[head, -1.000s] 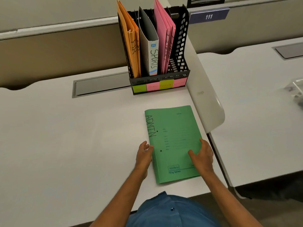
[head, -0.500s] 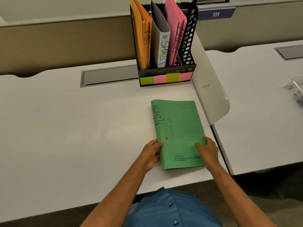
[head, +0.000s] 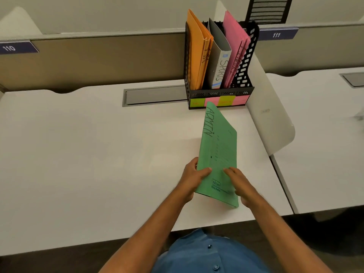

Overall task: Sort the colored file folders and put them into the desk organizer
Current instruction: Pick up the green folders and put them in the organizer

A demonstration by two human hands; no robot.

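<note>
A green folder (head: 218, 146) marked ADMIN is tilted up off the white desk (head: 78, 154), its spine edge raised. My left hand (head: 194, 177) grips its left edge, thumb on the cover. My right hand (head: 239, 183) lies with fingers stretched over the lower cover; whether it curls round the right edge is hidden. At the back stands the black mesh desk organizer (head: 244, 75) with orange folders (head: 198, 52), a grey SPORTS binder (head: 219, 64) and pink folders (head: 234, 50). Its rightmost slot holds nothing. Green and pink sticky labels (head: 226, 100) line its front.
A white curved divider panel (head: 269, 119) rises just right of the folder and organizer. A grey cable hatch (head: 155, 94) is set into the desk left of the organizer. A beige partition runs along the back. Another white desk (head: 325, 134) lies to the right.
The green folder lay flat on the desk with a hand at each side; now its left edge is lifted and it tilts up, gripped by my left hand. The view shifted.
</note>
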